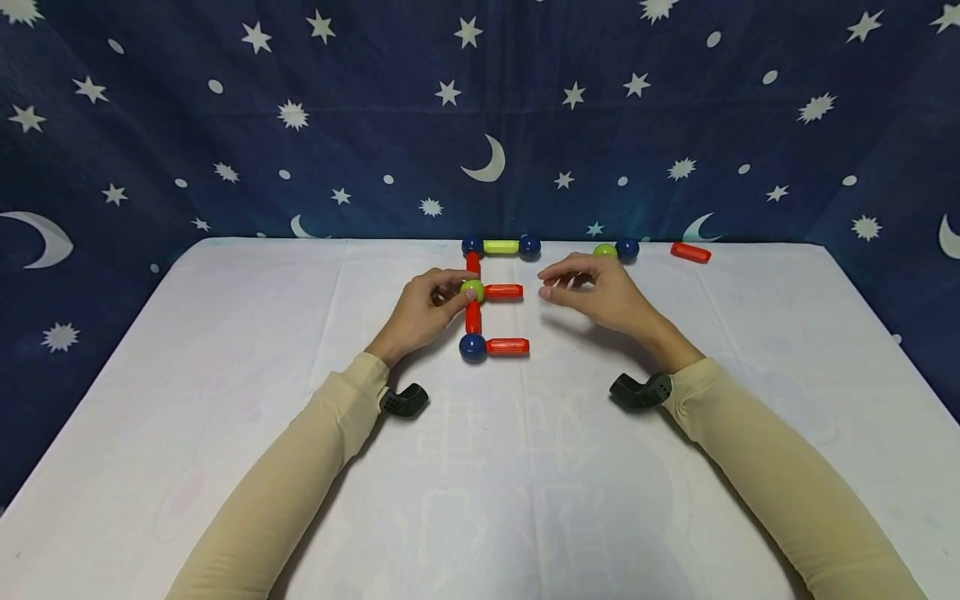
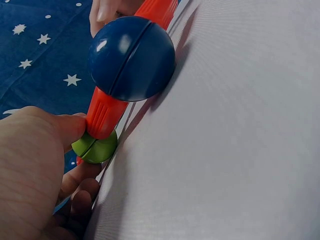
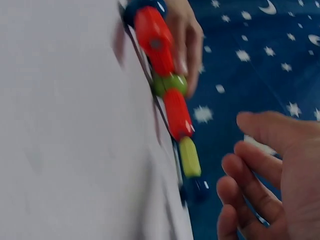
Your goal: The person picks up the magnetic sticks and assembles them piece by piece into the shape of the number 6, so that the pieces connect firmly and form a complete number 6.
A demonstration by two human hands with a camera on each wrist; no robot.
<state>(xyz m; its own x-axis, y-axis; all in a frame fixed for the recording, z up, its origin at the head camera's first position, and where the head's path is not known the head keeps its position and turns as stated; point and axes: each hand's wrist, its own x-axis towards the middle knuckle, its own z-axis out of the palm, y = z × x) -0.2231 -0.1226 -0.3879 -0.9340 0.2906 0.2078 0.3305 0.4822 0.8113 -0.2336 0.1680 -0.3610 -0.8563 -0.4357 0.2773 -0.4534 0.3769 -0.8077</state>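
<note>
My left hand (image 1: 426,310) pinches the green ball (image 1: 473,290) of a shape made from balls and rods lying on the table. Red rods run from that ball to a blue ball (image 1: 472,347) at the near end and another blue ball (image 1: 472,245) at the far end. A red rod (image 1: 504,292) points right from the green ball, and a second red rod (image 1: 508,347) from the near blue ball. A yellow-green rod (image 1: 501,247) joins the far blue ball to a blue ball (image 1: 529,247). My right hand (image 1: 600,292), holding nothing, hovers right of the shape with fingers loosely bent.
Behind my right hand lie a loose green ball (image 1: 605,251) and a blue ball (image 1: 627,249) side by side. Farther right is a loose red rod (image 1: 691,252). A dark blue star-patterned cloth (image 1: 390,133) hangs at the far edge of the white table (image 1: 225,375).
</note>
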